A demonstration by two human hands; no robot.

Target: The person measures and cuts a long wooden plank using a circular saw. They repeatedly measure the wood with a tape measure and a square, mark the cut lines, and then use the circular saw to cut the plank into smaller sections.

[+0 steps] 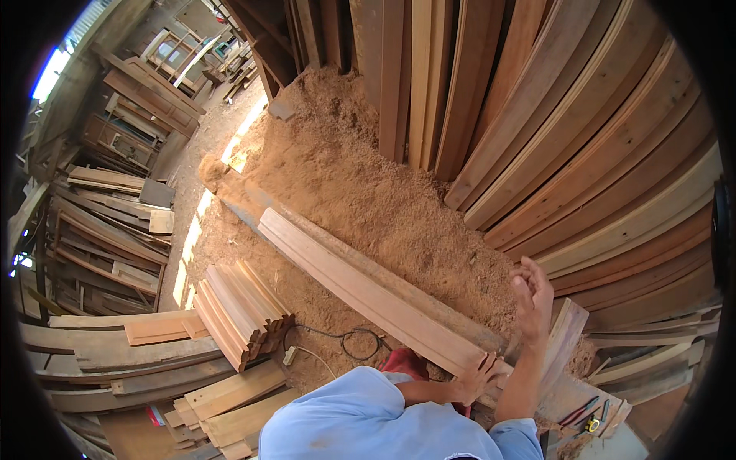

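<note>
A long pale wooden board (360,287) with a profiled edge lies slanting over a sawdust-covered beam (429,299), its far end pointing up to the left. My left hand (477,377) is closed over the near end of this board, its fingers across the wood. Above and to the right, my right hand (532,295) is raised in the air with its fingers apart and nothing in them. Below it, a short upright block of wood (566,337) stands beside the beam's near end. The underside of the board's near end is hidden by my left hand and arm.
Sawdust (368,176) heaps beyond the beam. Tall planks (567,115) lean at the right. A stack of profiled strips (241,307) sits left, near a dark cable (360,343). Red-handled pliers (576,412) and a yellow tape measure (593,424) lie at lower right.
</note>
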